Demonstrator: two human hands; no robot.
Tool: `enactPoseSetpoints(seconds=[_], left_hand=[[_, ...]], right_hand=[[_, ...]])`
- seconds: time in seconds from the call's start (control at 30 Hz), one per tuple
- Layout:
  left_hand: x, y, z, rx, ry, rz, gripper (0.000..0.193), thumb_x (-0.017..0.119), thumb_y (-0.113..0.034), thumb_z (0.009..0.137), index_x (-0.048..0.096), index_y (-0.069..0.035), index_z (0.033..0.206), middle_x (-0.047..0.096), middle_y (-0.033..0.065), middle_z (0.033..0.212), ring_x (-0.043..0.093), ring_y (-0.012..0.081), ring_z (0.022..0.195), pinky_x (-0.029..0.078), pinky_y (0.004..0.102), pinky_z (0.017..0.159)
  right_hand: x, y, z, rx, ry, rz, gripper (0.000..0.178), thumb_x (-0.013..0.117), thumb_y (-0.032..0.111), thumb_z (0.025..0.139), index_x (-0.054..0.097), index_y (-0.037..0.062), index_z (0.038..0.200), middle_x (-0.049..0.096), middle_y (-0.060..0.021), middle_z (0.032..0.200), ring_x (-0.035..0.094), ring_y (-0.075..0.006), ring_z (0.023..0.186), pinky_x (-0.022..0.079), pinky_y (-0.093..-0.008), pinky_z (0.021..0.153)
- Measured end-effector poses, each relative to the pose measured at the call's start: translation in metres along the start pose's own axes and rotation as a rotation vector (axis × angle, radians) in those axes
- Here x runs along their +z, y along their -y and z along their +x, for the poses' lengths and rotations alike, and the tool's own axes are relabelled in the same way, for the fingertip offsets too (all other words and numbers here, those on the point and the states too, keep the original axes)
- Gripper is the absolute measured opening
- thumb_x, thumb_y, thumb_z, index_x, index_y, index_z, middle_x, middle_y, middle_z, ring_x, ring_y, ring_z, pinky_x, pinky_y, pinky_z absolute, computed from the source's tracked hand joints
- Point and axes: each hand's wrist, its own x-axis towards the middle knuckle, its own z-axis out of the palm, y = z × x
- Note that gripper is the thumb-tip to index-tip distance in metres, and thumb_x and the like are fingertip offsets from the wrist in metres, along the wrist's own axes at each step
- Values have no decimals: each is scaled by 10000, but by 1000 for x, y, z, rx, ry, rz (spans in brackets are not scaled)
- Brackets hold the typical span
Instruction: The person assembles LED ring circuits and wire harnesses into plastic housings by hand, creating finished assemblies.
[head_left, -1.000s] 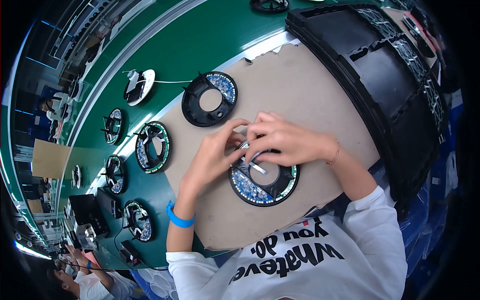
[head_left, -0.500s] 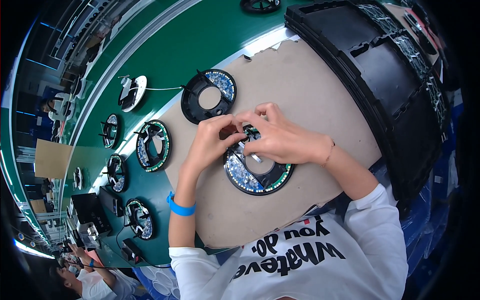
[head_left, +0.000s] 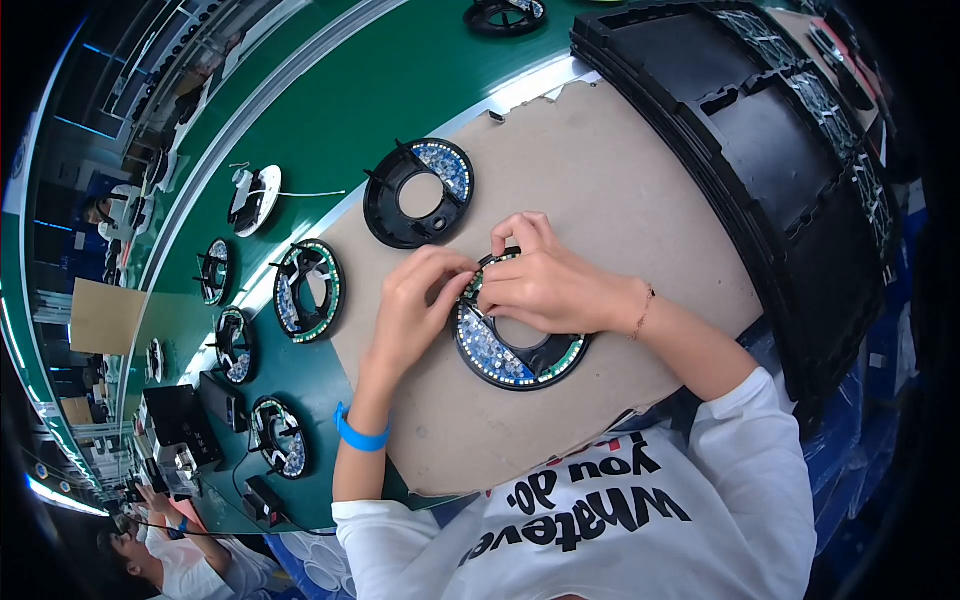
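My left hand [head_left: 412, 297] and right hand [head_left: 552, 282] nearly meet over the far-left part of the black ring [head_left: 490, 350] on the cardboard [head_left: 640, 170]; whether they pinch anything, I cannot tell. The silver strip, visible 0.5 s ago, no longer shows, so my work now likely centres nearer the rim.

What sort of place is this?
Probably an assembly workshop or factory line: several similar black ring-shaped units with exposed insides lie spread over a long green work surface and cardboard, black trays stand at the right, and another person is nearby.
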Motion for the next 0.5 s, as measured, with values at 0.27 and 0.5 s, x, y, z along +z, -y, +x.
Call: enactPoseSetpoints(seconds=[0.27, 0.5], left_hand=[[-12, -8, -48, 120, -129, 270, 219, 752, -33, 645, 676, -58, 849, 600, 64, 809, 570, 232, 722, 462, 320, 627], [-4, -10, -46, 181, 140, 204, 445, 749, -188, 607, 676, -102, 1038, 579, 50, 938, 548, 230, 826, 483, 343, 667]], right_hand=[[0, -3, 0, 5, 0, 55, 91, 670, 162, 759, 631, 97, 809, 602, 5, 812, 454, -253, 1018, 322, -401, 916], [0, -6, 0, 34, 101, 121, 67, 651, 146, 788, 613, 90, 786, 605, -18, 804, 546, -201, 892, 345, -381, 881]])
